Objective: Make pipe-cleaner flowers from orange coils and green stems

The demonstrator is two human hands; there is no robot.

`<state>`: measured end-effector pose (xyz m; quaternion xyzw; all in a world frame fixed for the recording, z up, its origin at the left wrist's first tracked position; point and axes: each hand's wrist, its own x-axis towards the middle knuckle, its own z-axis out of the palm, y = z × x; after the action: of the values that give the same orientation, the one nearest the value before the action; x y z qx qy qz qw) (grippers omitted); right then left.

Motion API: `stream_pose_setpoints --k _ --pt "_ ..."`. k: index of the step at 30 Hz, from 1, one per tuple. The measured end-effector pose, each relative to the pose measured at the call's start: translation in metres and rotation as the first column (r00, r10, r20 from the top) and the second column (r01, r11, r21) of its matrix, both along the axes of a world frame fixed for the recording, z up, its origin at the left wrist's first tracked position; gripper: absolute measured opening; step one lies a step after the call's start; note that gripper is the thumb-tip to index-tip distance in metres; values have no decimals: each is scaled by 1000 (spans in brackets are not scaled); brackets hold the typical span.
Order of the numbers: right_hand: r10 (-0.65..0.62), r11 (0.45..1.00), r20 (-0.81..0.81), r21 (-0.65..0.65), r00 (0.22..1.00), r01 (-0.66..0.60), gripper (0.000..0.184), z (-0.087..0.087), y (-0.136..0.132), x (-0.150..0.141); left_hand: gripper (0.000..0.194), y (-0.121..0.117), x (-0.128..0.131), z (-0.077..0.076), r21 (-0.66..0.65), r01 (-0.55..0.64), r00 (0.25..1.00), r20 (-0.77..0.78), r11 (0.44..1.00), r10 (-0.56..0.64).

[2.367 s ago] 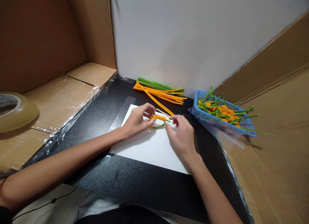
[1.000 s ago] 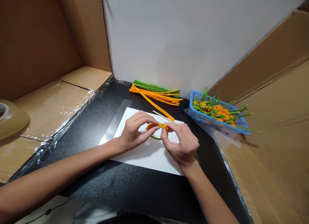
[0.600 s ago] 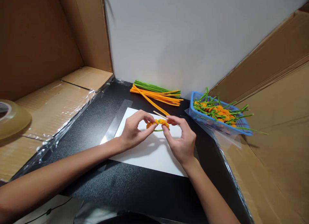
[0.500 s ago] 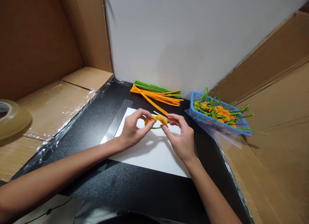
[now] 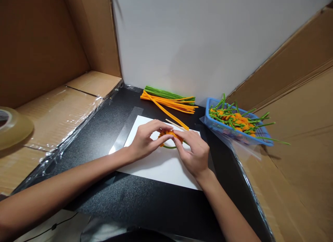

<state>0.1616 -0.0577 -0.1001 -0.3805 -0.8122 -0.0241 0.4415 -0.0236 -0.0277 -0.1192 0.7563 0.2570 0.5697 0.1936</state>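
While a plain white wall [image 5: 182, 33] fills the back and brown cardboard [image 5: 299, 113] closes in the sides, we've got a black table [image 5: 145, 197] in the middle. A white sheet [image 5: 161, 169] lies on it. By the table's right edge, near the far corner, sits a blue mesh basket [image 5: 221, 128] heaped with orange and green fuzzy pieces. Along the far edge are green stems [image 5: 161, 92] and, just in front, orange stems [image 5: 169, 102], a couple angled toward the sheet. Our left hand [image 5: 148, 139] is curled, thumb and fingertips pinched on the work; our right hand [image 5: 194, 151] pinches it from the other side. A thin pale stick [image 5: 175, 124] lies at the sheet's far edge. Smallest of all, the thing we're pinching: a ridged, fuzzy orange coil [image 5: 168, 133], partly hidden by fingers, a green strand [image 5: 170, 147] bowing out below. It's over the sheet, toward its far edge; can't tell if it touches.
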Motion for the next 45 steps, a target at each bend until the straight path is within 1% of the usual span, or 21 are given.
stream_pose_setpoints --k 4,8,13,19,22,26,28,30,31,33,35,36,38,40,43,45 --pt "-32 991 25 131 999 28 17 2 -2 0 14 -1 1 5 41 68 998 -3 997 -68" --pt "-48 983 8 180 999 46 18 5 -5 -1 12 -4 2 8 76 69 998 7 995 -70" --pt "-25 984 -49 175 999 33 21 4 -9 -4 17 -7 2 10 137 57 998 24 989 -60" --pt "-32 992 -125 119 992 47 22 -2 -10 -5 24 -6 2 10 245 54 998 8 968 -57" --pt "-41 994 -134 97 990 55 22 -4 -10 -5 23 -5 2 10 254 47 999 5 966 -50" --pt "-33 997 -142 67 989 43 22 -5 -9 -5 18 -5 0 10 263 39 999 -14 964 -37" --pt "-37 998 -156 41 987 44 24 -4 -7 -4 17 -5 0 8 228 20 1000 -10 973 -18" --pt "-78 995 -183 49 980 88 29 -1 -4 0 21 -5 1 6 133 -42 998 57 990 34" --pt "-119 987 -197 84 973 138 32 0 -2 2 23 -5 2 5 67 -77 992 103 995 70" --pt "-210 951 -193 186 958 246 35 4 1 7 24 -5 4 6 -77 -126 974 181 989 138" --pt "-269 924 -126 248 955 292 29 7 3 10 18 -6 6 8 -194 -131 963 208 972 172" --pt "-281 923 -78 249 956 292 24 8 3 11 16 -7 6 9 -237 -126 962 209 963 177" --pt "-289 933 -10 222 957 284 13 8 3 10 15 -8 7 11 -285 -103 961 219 953 169" --pt "-309 936 -1 178 951 305 7 7 2 8 16 -9 9 12 -311 -63 958 246 948 144" --pt "-329 942 -37 59 944 330 8 4 1 3 17 -10 10 11 -342 -11 948 296 940 119" --pt "-319 947 -85 -4 944 320 7 2 1 1 16 -10 10 10 -329 -12 952 286 944 112"
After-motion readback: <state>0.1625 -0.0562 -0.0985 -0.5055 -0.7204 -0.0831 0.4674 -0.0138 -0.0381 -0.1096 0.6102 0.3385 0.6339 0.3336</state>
